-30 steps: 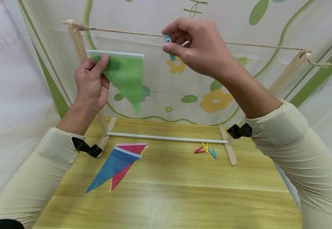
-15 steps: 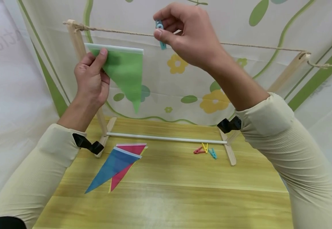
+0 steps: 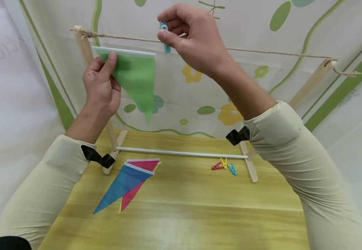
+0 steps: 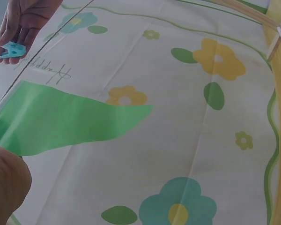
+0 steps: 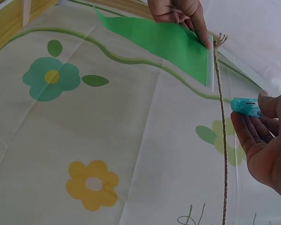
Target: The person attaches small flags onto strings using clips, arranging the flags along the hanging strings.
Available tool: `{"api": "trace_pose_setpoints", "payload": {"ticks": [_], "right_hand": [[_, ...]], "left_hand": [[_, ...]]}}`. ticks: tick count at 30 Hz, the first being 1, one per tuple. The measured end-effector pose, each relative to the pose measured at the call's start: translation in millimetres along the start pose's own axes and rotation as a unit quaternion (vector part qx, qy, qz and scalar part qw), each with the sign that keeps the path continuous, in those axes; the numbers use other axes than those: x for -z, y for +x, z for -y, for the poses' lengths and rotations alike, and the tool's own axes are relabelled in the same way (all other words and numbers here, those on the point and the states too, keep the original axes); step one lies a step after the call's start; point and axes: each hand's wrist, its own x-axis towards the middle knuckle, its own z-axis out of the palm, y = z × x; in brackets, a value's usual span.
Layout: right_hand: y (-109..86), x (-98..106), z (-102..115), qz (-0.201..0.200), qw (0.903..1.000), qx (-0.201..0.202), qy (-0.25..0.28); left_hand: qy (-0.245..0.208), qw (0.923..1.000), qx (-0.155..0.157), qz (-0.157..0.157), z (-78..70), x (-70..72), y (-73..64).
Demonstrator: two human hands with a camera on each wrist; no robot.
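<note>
a green pennant (image 3: 137, 73) is gripped by the left hand (image 3: 102, 85) while a blue clothespin (image 3: 167, 47) is pinched by the right hand (image 3: 196, 40) near the rope (image 3: 121, 37).

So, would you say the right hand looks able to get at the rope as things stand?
Probably yes: the right hand, pinching a blue clothespin, is close to the rope, and both wrist views show nothing between them.

White-edged green pennant (image 3: 137, 73), tip down, left of upright light-blue clothespin (image 3: 167, 47)
</note>
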Motion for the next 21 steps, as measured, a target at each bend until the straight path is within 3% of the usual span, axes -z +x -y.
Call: {"api": "trace_pose_setpoints", "payload": {"ticks": [21], "right_hand": [[29.8, -22, 10, -0.032, 0.9934, -0.026, 0.107]], "left_hand": [[-0.012, 0.9999, -0.001, -0.011, 0.0, -9.8, 8.5]]}}
